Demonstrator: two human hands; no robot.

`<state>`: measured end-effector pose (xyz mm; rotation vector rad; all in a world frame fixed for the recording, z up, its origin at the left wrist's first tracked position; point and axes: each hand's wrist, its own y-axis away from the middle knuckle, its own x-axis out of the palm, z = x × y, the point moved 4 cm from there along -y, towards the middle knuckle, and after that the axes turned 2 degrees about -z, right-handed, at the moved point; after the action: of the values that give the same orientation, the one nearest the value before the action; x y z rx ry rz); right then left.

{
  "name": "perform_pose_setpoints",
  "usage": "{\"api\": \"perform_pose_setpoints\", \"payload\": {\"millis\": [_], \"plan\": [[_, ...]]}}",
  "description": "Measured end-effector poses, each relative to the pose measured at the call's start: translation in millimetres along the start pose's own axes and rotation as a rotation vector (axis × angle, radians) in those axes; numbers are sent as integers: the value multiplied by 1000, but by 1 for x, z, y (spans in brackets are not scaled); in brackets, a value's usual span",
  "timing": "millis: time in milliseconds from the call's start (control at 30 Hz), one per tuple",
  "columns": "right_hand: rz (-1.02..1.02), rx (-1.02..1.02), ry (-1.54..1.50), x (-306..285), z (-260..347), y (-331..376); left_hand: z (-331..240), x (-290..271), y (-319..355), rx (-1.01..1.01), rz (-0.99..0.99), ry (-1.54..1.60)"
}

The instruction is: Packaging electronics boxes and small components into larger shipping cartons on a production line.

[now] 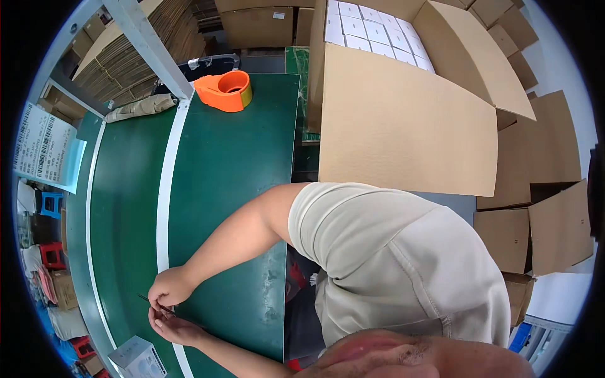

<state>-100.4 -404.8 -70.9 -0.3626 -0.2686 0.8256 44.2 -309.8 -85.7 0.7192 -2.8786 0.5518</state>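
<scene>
Over the green table [233, 151], my two hands meet at a thin dark stick-like item [144, 297]. My right hand [171, 287], at the end of the bare arm below the grey sleeve, is closed in a pinch on it. Just below, my left hand [173, 327] is turned palm up, its curled fingers also at the item. The fingers hide most of it, so its exact kind cannot be made out. A small white-grey box [135, 359] with a printed picture stands near my left hand.
An orange tape dispenser [227, 91] rests at the table's far end beside a metal post [148, 47]. To the right stands a large open carton [403, 120] holding several white boxes [372, 31]. Printed label sheets [47, 148] hang at the left. Stacked flat cardboard [138, 50] lies behind.
</scene>
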Motion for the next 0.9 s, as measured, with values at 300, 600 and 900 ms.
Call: {"api": "perform_pose_setpoints", "payload": {"millis": [300, 600, 900], "plan": [[-21, -36, 217, 1, 5, -6, 1, -8, -3, -32, -27, -41], [-7, -20, 49, 3, -4, -5, 2, -5, -3, -90, -41, -12], [-10, 44, -135, 3, 4, -5, 7, -15, -5, -118, -94, 56]]}}
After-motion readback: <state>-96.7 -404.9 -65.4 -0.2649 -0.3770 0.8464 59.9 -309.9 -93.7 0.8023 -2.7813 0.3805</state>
